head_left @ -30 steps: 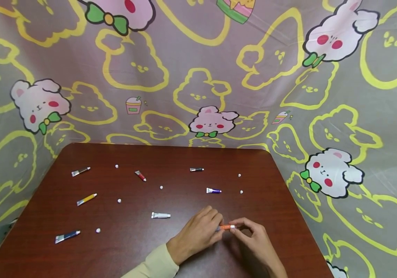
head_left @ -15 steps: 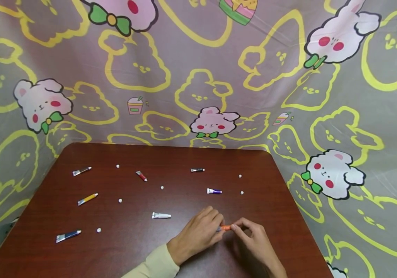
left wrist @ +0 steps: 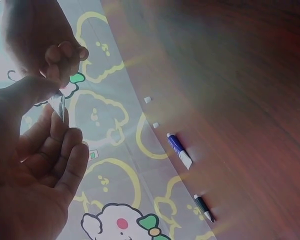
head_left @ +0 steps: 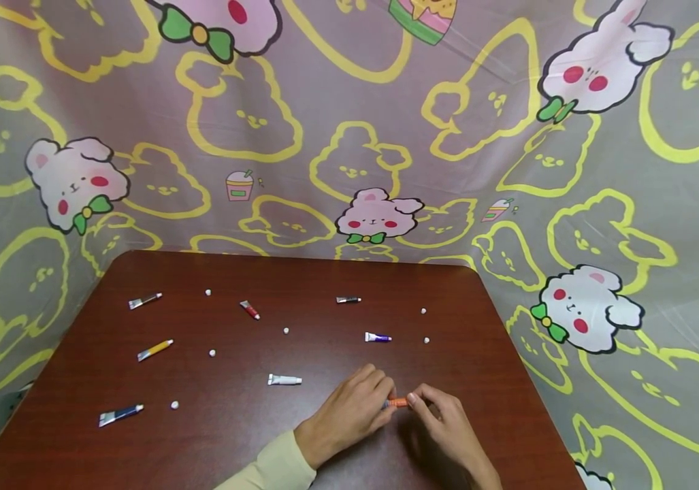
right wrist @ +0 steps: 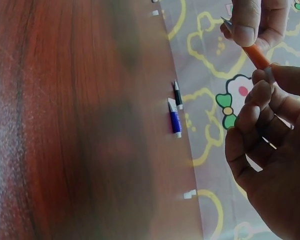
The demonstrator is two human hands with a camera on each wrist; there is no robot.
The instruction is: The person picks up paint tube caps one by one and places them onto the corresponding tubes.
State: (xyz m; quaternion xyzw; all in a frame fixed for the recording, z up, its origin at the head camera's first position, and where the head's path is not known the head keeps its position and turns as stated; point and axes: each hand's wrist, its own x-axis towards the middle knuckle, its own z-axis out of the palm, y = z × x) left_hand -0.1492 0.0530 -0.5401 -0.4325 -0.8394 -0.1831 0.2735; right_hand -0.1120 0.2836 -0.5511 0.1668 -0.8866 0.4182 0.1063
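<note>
A small orange paint tube (head_left: 398, 402) is held between both hands above the near right part of the table. My left hand (head_left: 349, 407) pinches its flat silver end; that foil end (left wrist: 58, 106) shows in the left wrist view. At the other end, my right hand (head_left: 450, 422) pinches the whitish cap (right wrist: 269, 75) between thumb and fingers, which mostly cover it. Left of the hands lies a white paint tube (head_left: 284, 380). Farther back are a purple tube (head_left: 378, 337) and a black tube (head_left: 348, 299).
Red (head_left: 250, 310), brown (head_left: 145, 301), yellow (head_left: 155, 350) and dark blue (head_left: 120, 415) tubes lie to the left. Several loose white caps, such as one cap (head_left: 174, 405), dot the brown table (head_left: 233, 435). A patterned cloth (head_left: 300, 136) hangs around it.
The right thumb and fingertips have moved over the orange tube's white cap, which showed plainly one second ago. The left hand keeps its grip. The head view has shifted very slightly.
</note>
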